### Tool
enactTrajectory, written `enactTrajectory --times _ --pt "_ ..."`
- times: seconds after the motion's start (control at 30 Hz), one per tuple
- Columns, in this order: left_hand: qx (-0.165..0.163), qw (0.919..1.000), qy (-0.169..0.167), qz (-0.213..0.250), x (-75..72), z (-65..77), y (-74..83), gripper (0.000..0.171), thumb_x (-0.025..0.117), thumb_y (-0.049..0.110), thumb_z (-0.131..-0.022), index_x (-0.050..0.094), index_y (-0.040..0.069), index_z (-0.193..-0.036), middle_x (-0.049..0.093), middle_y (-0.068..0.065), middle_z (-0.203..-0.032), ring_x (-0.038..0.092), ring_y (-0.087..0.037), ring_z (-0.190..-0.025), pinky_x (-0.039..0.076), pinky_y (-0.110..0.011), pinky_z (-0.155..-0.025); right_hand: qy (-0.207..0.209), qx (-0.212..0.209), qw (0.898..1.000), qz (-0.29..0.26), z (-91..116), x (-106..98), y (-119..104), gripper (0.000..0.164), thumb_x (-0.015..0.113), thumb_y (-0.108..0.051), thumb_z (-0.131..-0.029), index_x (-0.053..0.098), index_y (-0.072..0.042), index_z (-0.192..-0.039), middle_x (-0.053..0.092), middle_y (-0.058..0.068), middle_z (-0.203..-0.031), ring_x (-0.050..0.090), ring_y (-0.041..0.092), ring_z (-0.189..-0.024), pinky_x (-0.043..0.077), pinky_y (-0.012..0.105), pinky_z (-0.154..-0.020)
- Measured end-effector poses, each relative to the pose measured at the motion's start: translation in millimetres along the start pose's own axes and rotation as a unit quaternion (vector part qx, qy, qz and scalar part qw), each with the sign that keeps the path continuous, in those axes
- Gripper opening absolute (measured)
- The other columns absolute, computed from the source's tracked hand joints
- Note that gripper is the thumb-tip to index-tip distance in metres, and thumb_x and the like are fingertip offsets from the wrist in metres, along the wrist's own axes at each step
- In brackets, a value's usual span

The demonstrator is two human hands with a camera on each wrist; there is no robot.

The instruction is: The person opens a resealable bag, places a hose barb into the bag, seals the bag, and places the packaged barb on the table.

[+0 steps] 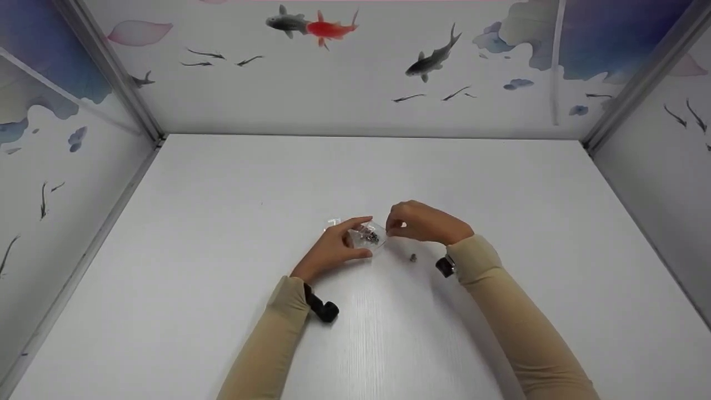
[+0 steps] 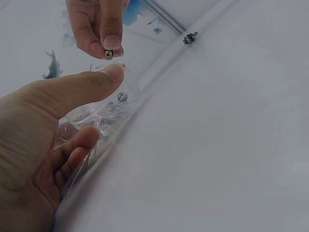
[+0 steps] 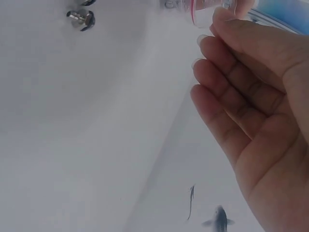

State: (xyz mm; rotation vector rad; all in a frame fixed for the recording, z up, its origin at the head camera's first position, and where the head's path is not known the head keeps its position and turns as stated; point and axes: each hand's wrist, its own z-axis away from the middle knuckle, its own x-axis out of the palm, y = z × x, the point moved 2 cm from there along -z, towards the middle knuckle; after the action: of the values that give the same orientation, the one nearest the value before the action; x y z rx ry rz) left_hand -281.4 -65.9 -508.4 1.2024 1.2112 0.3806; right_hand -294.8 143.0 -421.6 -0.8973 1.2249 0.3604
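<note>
I see the left hand (image 1: 332, 248), fingers curled round the bag (image 1: 369, 235), left of the right hand (image 1: 426, 223), fingertips pinching a fitting (image 2: 109, 53). Bag's likely light, slippery (limp, too): grip its edge (image 3: 193, 14).

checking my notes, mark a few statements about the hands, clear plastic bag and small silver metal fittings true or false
1. The left hand holds a clear plastic bag with small metal parts inside. True.
2. The right hand pinches a small silver metal fitting. True.
3. Nothing lies loose on the white table. False: loose fittings lie near the right hand.
4. Both sleeves are black. False: they are beige.
5. A red printed fish shows on the white back wall. True.
</note>
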Motion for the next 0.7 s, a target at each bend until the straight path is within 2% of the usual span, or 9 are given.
enactTrajectory --times 0.27,0.7 --pt "-0.005 0.9999 -0.002 0.009 -0.8 1.4 3.1 0.069 0.078 0.032 -0.081 0.048 0.022 -0.142 0.060 -0.005 -0.127 0.046 -0.010 -0.066 0.039 -0.023 -0.062 0.006 -0.016 1.000 0.015 -7 2 -6 0.011 0.066 -0.009 -0.090 0.075 -0.005 -0.097 0.069 0.005 -0.094 0.064 0.018 -0.089 0.051 0.034 -0.084" --pt "-0.009 0.9999 0.004 0.000 -0.2 1.4 2.7 0.068 0.079 0.032 -0.080 0.049 0.030 -0.141 0.061 -0.002 -0.124 0.046 -0.009 -0.067 0.039 -0.023 -0.062 0.013 -0.034 0.999 0.019 -12 5 -9 0.012 0.067 -0.008 -0.089 0.075 -0.004 -0.098 0.070 0.005 -0.094 0.064 0.018 -0.090 0.052 0.033 -0.082"
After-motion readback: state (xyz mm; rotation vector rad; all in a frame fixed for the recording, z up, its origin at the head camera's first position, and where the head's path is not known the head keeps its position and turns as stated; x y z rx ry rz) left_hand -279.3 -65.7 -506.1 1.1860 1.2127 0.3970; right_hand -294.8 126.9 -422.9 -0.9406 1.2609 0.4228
